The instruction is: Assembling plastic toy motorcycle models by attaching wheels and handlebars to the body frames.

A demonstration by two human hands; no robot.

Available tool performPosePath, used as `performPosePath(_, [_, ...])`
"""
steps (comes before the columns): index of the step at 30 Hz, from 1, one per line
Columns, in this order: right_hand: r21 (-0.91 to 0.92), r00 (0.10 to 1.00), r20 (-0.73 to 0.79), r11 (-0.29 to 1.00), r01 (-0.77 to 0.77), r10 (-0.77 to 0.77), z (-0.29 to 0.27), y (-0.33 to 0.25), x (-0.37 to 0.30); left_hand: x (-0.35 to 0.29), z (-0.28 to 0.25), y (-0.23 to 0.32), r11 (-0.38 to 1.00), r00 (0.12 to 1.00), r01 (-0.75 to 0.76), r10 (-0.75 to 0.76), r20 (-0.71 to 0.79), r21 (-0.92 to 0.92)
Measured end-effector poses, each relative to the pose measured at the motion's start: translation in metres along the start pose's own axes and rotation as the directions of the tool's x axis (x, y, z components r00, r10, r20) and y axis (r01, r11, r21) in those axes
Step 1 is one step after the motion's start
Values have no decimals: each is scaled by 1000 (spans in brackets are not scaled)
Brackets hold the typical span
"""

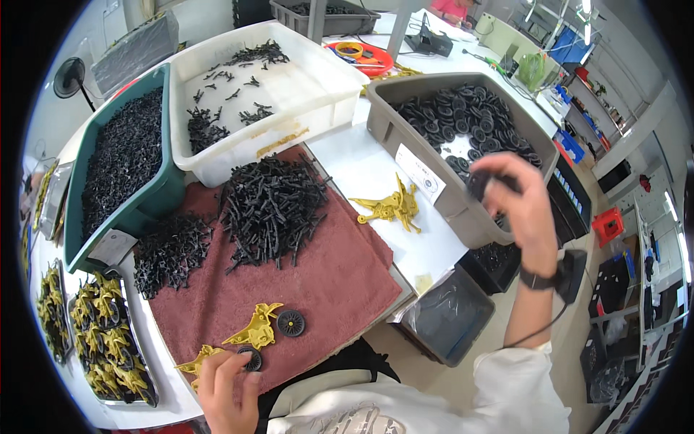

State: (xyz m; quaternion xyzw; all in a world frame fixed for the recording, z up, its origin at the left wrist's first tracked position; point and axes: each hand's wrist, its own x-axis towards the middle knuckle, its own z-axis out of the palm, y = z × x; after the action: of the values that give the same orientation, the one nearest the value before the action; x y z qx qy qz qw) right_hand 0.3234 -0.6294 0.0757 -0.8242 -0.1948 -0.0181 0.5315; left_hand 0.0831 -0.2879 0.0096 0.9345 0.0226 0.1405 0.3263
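Note:
At the front of the maroon cloth, my left hand (228, 390) is closed on a yellow toy motorcycle body (195, 362), its fingertips partly covering it. A small black spoked wheel (251, 359) lies against those fingers. Just beyond is a second yellow motorcycle body (253, 329) with a black wheel (290, 323) at its right end. Over the right side of the grey-brown bin (394, 130), my right hand (520, 206) has its fingers curled round a dark round piece that looks like a wheel (477, 184). The bin holds many loose black wheels (463, 112).
Black stick-like parts (271, 206) and smaller black pieces (170, 253) are heaped on the cloth (347, 267). Behind stand a green bin (163, 145) and a white tub (318, 119). Another yellow body (390, 205) lies on white paper. Trays of yellow assemblies (112, 340) sit left.

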Motion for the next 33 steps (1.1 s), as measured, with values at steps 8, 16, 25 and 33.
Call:
performPosePath(8, [-188, 980, -56, 966, 178, -192, 42, -23, -7, 9, 11, 15, 961, 967, -254, 255, -11, -108])
performPosePath(16, [-458, 965, -261, 884, -93, -33, -46, 62, 34, -12, 15, -3, 983, 998, -9, 20, 60, -182])
performPosePath(25, [-372, 905, -373, 927, 55, -204, -33, 57, 42, -16, 14, -8, 996, 998, -59, 58, -7, -66])
performPosePath(33, [-143, 855, -490, 983, 116, -172, -46, 67, 48, -20, 14, -12, 994, 1000, -18, 19, 5, -109])
